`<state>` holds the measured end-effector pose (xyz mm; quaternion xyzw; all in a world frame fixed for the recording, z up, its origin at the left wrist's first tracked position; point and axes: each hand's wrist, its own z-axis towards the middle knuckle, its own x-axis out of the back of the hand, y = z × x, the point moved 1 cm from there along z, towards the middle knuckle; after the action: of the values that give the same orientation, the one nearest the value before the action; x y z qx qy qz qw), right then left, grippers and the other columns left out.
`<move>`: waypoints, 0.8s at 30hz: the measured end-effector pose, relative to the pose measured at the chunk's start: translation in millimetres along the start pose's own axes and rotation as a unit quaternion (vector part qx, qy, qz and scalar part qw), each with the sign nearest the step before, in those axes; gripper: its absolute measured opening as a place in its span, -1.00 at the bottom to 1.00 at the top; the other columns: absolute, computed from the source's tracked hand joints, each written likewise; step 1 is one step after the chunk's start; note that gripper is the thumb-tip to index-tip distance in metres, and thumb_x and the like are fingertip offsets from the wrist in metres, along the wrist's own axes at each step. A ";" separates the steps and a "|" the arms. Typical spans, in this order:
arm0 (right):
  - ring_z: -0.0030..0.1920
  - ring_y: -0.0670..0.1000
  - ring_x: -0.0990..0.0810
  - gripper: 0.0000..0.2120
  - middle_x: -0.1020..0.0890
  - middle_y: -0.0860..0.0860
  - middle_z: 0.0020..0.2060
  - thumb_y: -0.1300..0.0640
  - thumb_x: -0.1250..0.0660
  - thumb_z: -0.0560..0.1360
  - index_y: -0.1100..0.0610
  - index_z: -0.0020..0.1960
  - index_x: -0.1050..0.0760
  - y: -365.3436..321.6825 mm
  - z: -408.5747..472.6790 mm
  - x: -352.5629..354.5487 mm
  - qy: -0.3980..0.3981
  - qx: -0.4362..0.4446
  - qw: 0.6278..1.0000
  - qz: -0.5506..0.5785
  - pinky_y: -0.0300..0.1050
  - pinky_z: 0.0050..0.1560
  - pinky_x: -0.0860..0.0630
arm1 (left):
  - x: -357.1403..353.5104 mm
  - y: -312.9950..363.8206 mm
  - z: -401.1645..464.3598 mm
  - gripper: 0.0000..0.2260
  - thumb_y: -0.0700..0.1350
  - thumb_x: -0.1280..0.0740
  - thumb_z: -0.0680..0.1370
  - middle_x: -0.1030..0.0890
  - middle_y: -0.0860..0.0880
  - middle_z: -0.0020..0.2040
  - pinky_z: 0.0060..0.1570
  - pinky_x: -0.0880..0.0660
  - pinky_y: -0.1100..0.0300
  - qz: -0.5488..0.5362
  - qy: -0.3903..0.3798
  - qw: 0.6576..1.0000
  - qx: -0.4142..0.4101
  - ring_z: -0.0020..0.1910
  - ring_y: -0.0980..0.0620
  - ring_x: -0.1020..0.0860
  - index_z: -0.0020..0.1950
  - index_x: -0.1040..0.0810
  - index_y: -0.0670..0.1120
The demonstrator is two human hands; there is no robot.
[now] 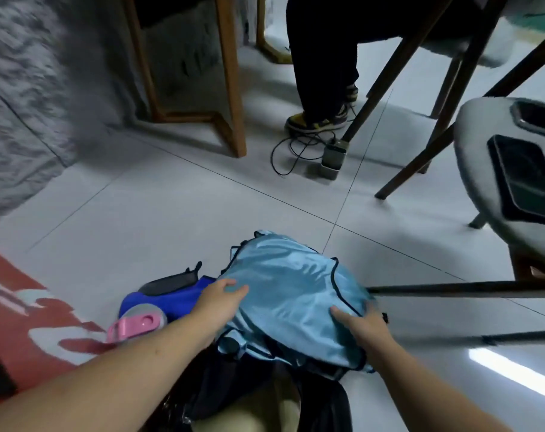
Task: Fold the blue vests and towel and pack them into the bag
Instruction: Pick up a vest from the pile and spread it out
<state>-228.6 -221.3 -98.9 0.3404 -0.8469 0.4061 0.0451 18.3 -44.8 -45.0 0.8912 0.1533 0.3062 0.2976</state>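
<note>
Both hands are on a light blue vest (pixel 283 291) that lies bunched on the tiled floor (pixel 171 207), its dark-trimmed edges crumpled rather than squared, so the folding of this piece looks barely begun; the left hand (pixel 221 302) rests on its left border with fingers (pixel 233 289) lightly bent and pressing down on the cloth, the thumb seeming to tuck at the edge, though whether it pinches the fabric cannot be told; the right hand (pixel 363 325) lies on the right border with the fingers (pixel 340 313) fairly straight and together, laid flat on the cloth, while the fingertips on the far side are blurred; just below both wrists a black bag (pixel 249 391) sits open-mouthed, with the vest's near hem draped over its rim, and nothing folded can be seen inside it; just left of the left fingers lies a darker blue piece (pixel 168 299), perhaps a second vest, with a grey patch beyond it and a pink-lidded bottle (pixel 137 322) lying against it; no towel can be picked out with certainty; by my judgement the task is at an early stage, with folding of both blue pieces and all the packing left to do.
</note>
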 end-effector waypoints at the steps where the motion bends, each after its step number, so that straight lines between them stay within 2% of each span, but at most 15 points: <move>1: 0.11 0.09 -0.62 -0.14 -0.61 -0.01 0.19 -0.17 -0.67 0.18 0.01 0.36 -0.40 -2.3 3.6 -4.2 -0.009 -0.010 1.000 -0.001 0.14 0.23 -0.56 | -5.2 6.0 10.7 -0.63 0.13 -0.41 0.54 -0.59 -0.01 0.20 0.07 -0.53 0.10 0.009 -0.004 1.000 0.000 0.10 0.00 -0.58 0.31 -0.52 0.08; 4: 0.11 0.09 -0.61 -0.05 -0.59 -0.04 0.20 -0.15 -0.71 0.15 0.00 0.42 -0.35 5.4 21.5 -15.9 -0.015 -0.042 0.999 0.012 0.10 0.25 -0.54 | -26.4 -0.6 43.8 -0.49 0.14 -0.48 0.48 -0.43 0.00 0.40 0.28 -0.49 0.02 0.042 -0.014 0.999 -0.010 0.25 -0.02 -0.52 0.39 -0.48 0.11; 6: 0.15 0.11 -0.63 0.14 -0.60 -0.03 0.23 -0.21 -0.73 0.03 0.00 0.48 -0.31 11.5 34.5 -21.1 -0.034 -0.059 0.997 0.021 0.13 0.28 -0.54 | -34.9 -10.8 64.8 -0.28 0.14 -0.55 0.41 -0.36 -0.01 0.47 0.25 -0.53 -0.02 -0.003 -0.050 0.999 0.013 0.28 -0.06 -0.51 0.52 -0.33 0.14; 8: 0.17 0.12 -0.61 0.28 -0.57 -0.03 0.26 -0.27 -0.73 -0.04 -0.01 0.54 -0.24 16.2 41.3 -26.2 -0.055 -0.073 0.996 0.021 0.14 0.28 -0.54 | -40.2 -16.3 74.9 0.02 0.18 -0.64 0.27 -0.40 0.01 0.45 0.11 -0.62 -0.12 -0.101 -0.094 0.988 0.072 0.26 -0.13 -0.55 0.58 -0.09 0.25; 10: 0.09 0.07 -0.60 0.11 -0.56 -0.05 0.19 -0.16 -0.72 0.13 0.01 0.53 -0.25 14.3 38.9 -29.6 -0.077 -0.076 0.994 0.024 0.02 0.18 -0.53 | -50.4 -18.7 75.0 0.18 0.17 -0.67 0.23 -0.40 0.07 0.41 -0.15 -0.66 -0.12 -0.161 -0.131 0.969 0.134 0.17 -0.13 -0.58 0.56 0.13 0.35; 11: 0.06 0.06 -0.58 0.01 -0.53 -0.05 0.16 -0.10 -0.69 0.23 0.01 0.53 -0.24 9.6 35.7 -30.3 -0.086 -0.077 0.993 0.026 -0.02 0.13 -0.50 | -56.5 -19.8 71.3 0.21 0.16 -0.68 0.23 -0.42 0.05 0.40 -0.19 -0.66 -0.13 -0.173 -0.150 0.961 0.158 0.15 -0.13 -0.58 0.56 0.16 0.34; 13: 0.10 0.09 -0.56 0.01 -0.52 -0.01 0.21 -0.09 -0.67 0.28 0.00 0.57 -0.20 6.3 37.0 -31.8 -0.097 -0.084 0.991 0.020 -0.01 0.12 -0.49 | -66.7 -25.7 63.1 0.12 0.15 -0.69 0.19 -0.52 0.00 0.31 -0.02 -0.61 -0.23 -0.165 -0.184 0.949 0.196 0.14 -0.14 -0.59 0.52 0.00 0.28; 15: 0.13 0.12 -0.60 0.06 -0.54 0.01 0.27 -0.16 -0.67 0.24 -0.02 0.58 -0.19 0.2 36.1 -33.4 -0.115 -0.090 0.989 0.033 0.03 0.18 -0.53 | -73.7 -33.4 61.4 -0.03 0.13 -0.71 0.16 -0.60 -0.05 0.20 0.08 -0.57 -0.29 -0.181 -0.203 0.936 0.225 0.11 -0.18 -0.63 0.41 -0.21 0.17; 17: 0.13 0.16 -0.66 0.08 -0.62 0.03 0.24 -0.24 -0.68 0.16 0.00 0.55 -0.27 -0.5 36.4 -35.6 -0.142 -0.106 0.982 0.058 0.13 0.25 -0.55 | -79.3 -34.6 57.4 -0.10 0.10 -0.72 0.12 -0.68 -0.12 0.15 0.14 -0.57 -0.25 -0.213 -0.237 0.914 0.251 0.07 -0.20 -0.67 0.39 -0.42 0.01; 18: 0.13 0.20 -0.67 0.03 -0.65 0.08 0.21 -0.26 -0.67 0.18 0.05 0.51 -0.35 -2.2 35.2 -41.4 -0.171 -0.134 0.972 0.087 0.18 0.27 -0.55 | -82.2 -32.2 56.1 -0.18 0.08 -0.69 0.15 -0.70 -0.14 0.11 0.18 -0.57 -0.19 -0.232 -0.257 0.903 0.255 0.06 -0.19 -0.68 0.35 -0.53 -0.05; 19: 0.11 0.22 -0.69 -0.13 -0.68 0.15 0.16 -0.23 -0.64 0.25 0.12 0.43 -0.46 -7.0 28.3 -49.0 -0.199 -0.158 0.959 0.126 0.20 0.26 -0.55 | -84.5 -25.6 50.8 -0.30 0.05 -0.65 0.20 -0.71 -0.16 0.09 0.21 -0.56 -0.15 -0.252 -0.269 0.894 0.254 0.06 -0.18 -0.69 0.30 -0.60 -0.10; 21: -0.07 0.21 -0.74 -0.48 -0.72 0.24 -0.02 -0.10 -0.53 0.37 0.25 0.16 -0.63 -13.9 17.4 -63.8 -0.256 -0.190 0.927 0.197 0.13 0.08 -0.58 | -88.1 -19.4 44.0 -0.47 0.04 -0.60 0.31 -0.71 -0.18 0.08 0.27 -0.53 -0.11 -0.286 -0.289 0.881 0.243 0.08 -0.17 -0.69 0.22 -0.67 -0.14; 22: -0.13 0.20 -0.74 -0.54 -0.72 0.25 -0.07 -0.08 -0.53 0.35 0.27 0.06 -0.68 -14.6 13.7 -68.0 -0.277 -0.188 0.919 0.207 0.09 0.00 -0.57 | -87.1 -15.8 37.8 -0.50 0.03 -0.60 0.33 -0.72 -0.18 0.08 0.26 -0.54 -0.10 -0.291 -0.286 0.883 0.230 0.08 -0.17 -0.69 0.20 -0.68 -0.15; 24: -0.10 0.21 -0.74 -0.45 -0.72 0.25 0.00 -0.11 -0.68 0.17 0.24 -0.01 -0.74 -24.4 -0.2 -64.3 -0.303 -0.166 0.916 0.206 0.06 -0.02 -0.58 | -78.6 -10.5 26.4 -0.50 0.03 -0.62 0.33 -0.72 -0.16 0.07 0.18 -0.59 -0.08 -0.309 -0.280 0.887 0.199 0.06 -0.16 -0.70 0.21 -0.68 -0.11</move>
<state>-164.6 -197.2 -105.4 0.2530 -0.9265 0.1373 -0.2422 -26.0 -84.0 -104.1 0.8879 0.3888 -0.1005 0.2245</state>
